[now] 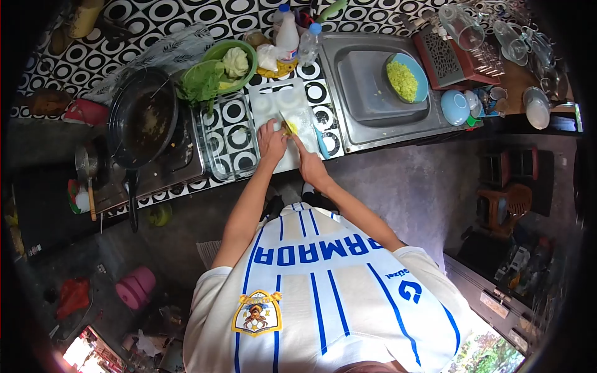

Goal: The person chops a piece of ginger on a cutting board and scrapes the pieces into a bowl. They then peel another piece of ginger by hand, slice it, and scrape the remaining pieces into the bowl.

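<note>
My right hand is closed around the handle of a knife, whose blade points away from me over a white cutting board. Beside the blade, my left hand is closed with its fingertips down on the board, pressing a small yellowish piece of food that the fingers mostly hide. Yellow-green bits lie at the blade. Along the board's right edge is a light-blue tool. A blue bowl of chopped yellow-green pieces sits on the sink.
Left of the board are a glass dish and a green basin with leafy greens and a pale vegetable head. A dark wok rests on the stove, its handle past the counter edge. Bottles stand behind. The metal sink is right.
</note>
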Demonstrator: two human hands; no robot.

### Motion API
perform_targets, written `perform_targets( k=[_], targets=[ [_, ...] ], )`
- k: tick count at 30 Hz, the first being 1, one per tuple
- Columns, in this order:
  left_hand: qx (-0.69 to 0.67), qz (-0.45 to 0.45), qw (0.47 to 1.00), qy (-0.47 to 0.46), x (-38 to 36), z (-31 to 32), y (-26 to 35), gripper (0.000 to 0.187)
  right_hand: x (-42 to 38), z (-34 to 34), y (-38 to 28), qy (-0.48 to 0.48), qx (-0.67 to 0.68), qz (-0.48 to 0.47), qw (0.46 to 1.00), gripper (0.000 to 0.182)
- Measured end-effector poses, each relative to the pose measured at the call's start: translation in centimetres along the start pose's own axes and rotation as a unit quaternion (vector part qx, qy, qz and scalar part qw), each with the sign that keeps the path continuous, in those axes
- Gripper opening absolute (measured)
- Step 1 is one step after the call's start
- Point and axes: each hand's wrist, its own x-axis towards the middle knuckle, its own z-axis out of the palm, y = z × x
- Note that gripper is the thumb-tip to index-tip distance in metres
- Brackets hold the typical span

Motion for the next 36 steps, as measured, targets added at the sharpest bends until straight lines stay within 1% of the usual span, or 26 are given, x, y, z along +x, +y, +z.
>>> perform_targets(
  k=[1,4,6,9,12,13,16,18,19,20,22,25,28,29,32,35,36],
  targets=[
    [-0.002,0.000,1.000,-0.002,0.1,0.0,-0.1,0.025,-1.0,-0.3,0.3,0.002,0.009,-0.021,1.000,0.071],
    [0.005,-0.003,1.000,-0.014,0.1,-0.3,-0.2,0.024,-1.9,-0.2,0.2,-0.023,0.016,-0.011,1.000,0.070],
    [0.027,0.001,0.999,-0.025,-0.1,-0.5,-0.2,0.024,-1.1,1.4,0.5,-0.009,0.040,-0.024,0.999,0.069],
    [0.017,-0.003,1.000,-0.023,0.0,0.1,-0.5,0.024,1.1,2.5,0.7,0.024,0.081,-0.037,0.996,0.067],
    [-0.004,-0.006,1.000,-0.001,-0.1,0.0,-0.2,0.024,2.2,1.9,0.5,0.037,0.118,-0.034,0.992,0.064],
    [0.005,-0.009,1.000,-0.011,-0.1,0.0,-0.3,0.025,2.2,1.6,0.2,0.038,0.130,-0.032,0.990,0.063],
    [0.031,-0.012,0.999,-0.033,0.0,-0.1,0.1,0.026,-0.9,0.6,-0.1,0.015,0.134,-0.010,0.991,0.062],
    [0.024,-0.013,0.999,-0.025,-0.1,0.2,0.0,0.028,-1.8,1.9,1.7,0.064,0.134,-0.066,0.987,0.062],
    [0.020,-0.014,0.999,-0.021,0.1,0.1,0.0,0.029,-1.2,2.2,1.8,0.069,0.133,-0.072,0.986,0.062],
    [0.029,-0.016,0.999,-0.033,0.2,0.0,-0.2,0.030,-0.7,2.5,2.0,0.074,0.132,-0.077,0.986,0.062],
    [0.044,-0.016,0.997,-0.061,0.2,-0.3,0.2,0.034,1.6,2.1,0.9,0.048,0.126,-0.037,0.990,0.062],
    [0.055,-0.018,0.994,-0.092,0.4,-0.9,0.1,0.037,3.3,1.2,0.0,0.047,0.126,-0.037,0.990,0.061],
    [0.024,-0.024,0.998,-0.057,0.1,-0.9,0.6,0.035,0.4,0.6,1.3,0.016,0.118,-0.025,0.993,0.062],
    [0.021,-0.030,0.998,-0.050,0.0,-0.9,0.8,0.034,-1.0,1.0,2.0,0.041,0.129,-0.058,0.989,0.064],
    [0.029,-0.021,0.999,-0.040,-0.3,-0.1,0.3,0.034,-4.1,1.0,2.3,0.022,0.100,-0.044,0.994,0.066],
    [0.016,-0.015,0.999,-0.036,-0.4,-0.5,0.4,0.033,-1.3,1.0,1.8,0.020,0.104,-0.039,0.994,0.068],
    [0.016,-0.014,0.999,-0.036,-0.5,-0.6,0.6,0.032,0.1,1.1,1.3,0.033,0.107,-0.037,0.993,0.068]
  ],
)
